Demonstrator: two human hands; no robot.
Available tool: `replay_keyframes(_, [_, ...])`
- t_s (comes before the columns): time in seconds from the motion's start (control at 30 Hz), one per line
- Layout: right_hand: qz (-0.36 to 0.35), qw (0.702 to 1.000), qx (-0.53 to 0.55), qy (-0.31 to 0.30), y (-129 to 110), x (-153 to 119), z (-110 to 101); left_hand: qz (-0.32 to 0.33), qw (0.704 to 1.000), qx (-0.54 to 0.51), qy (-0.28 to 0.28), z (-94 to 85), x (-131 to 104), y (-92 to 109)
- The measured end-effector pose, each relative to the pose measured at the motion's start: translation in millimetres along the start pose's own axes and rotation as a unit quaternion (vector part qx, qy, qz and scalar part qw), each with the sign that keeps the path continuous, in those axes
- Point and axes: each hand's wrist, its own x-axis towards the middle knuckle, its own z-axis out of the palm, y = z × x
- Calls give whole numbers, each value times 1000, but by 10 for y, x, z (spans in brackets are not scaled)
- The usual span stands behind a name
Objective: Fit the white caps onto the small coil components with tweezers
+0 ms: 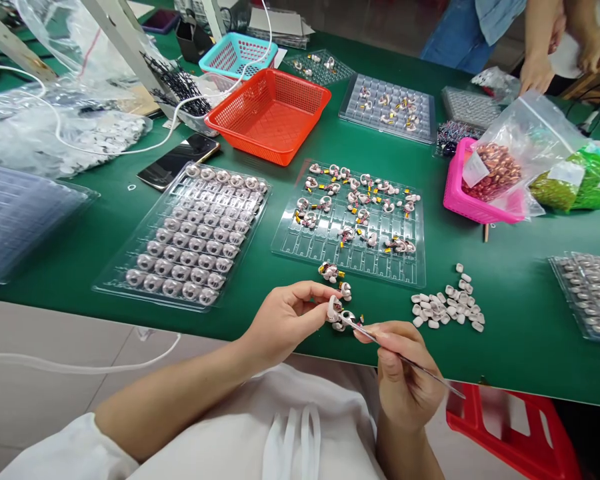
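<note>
Between the thumb and index finger of my left hand (290, 312) is a small white part (334, 309). My right hand (411, 373) grips a thin metal tool (415, 364), whose tip reaches to the white part. Just beyond my fingers, small assemblies with yellow tabs (330, 272) lie on the green table. A clear tray (305, 250) behind them carries more such assemblies. To the left, another clear tray (113, 283) holds rows of round, shiny pale parts. Loose white caps (450, 307) form a pile right of my hands.
A red basket (275, 110) and a blue basket (237, 57) stand at the back. On the right are a pink basket (480, 207) with bagged parts and a green bag (575, 183). A phone (177, 161) lies left. Another person's hand (536, 72) rests at the far edge.
</note>
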Motion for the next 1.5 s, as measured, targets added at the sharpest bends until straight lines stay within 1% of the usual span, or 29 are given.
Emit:
replay_keyframes(0.13, [-9, 1000, 5, 27, 9, 36, -29, 10, 1000, 12, 1, -5, -2, 15])
replay_keyframes(0.2, [-12, 999, 9, 30, 13, 43, -32, 14, 1000, 24, 1, -7, -3, 3])
replay_keyframes(0.4, [9, 1000, 12, 24, 35, 12, -24, 42, 997, 58, 8, -2, -7, -68])
replay_keyframes(0.57, [24, 999, 25, 18, 49, 12, 0, 33, 997, 65, 7, 3, -17, -69])
replay_keyframes(0.77, [36, 998, 48, -25, 33, 62, -25, 30, 997, 70, 2, -9, -3, -56])
replay_keyframes(0.9, [44, 998, 49, -13, 30, 85, -57, 37, 997, 72, 1, -22, 1, -79])
replay_keyframes(1.1, [55, 998, 41, -5, 38, 102, -39, 81, 990, 117, 15, -3, -11, -59])
replay_keyframes(1.23, [71, 996, 60, 1, 67, 124, 3, 106, 984, 143, 20, 10, -15, -56])
replay_keyframes(1.3, [89, 992, 82, 20, 86, 138, 33, 109, 984, 141, 17, 9, -14, -67])
replay_keyframes(1.37, [126, 984, 123, 37, 104, 150, 65, 103, 985, 134, 14, 5, -11, -80])
replay_keyframes(1.5, [209, 952, 211, 68, 147, 153, 114, 79, 990, 117, 10, -4, -3, -89])
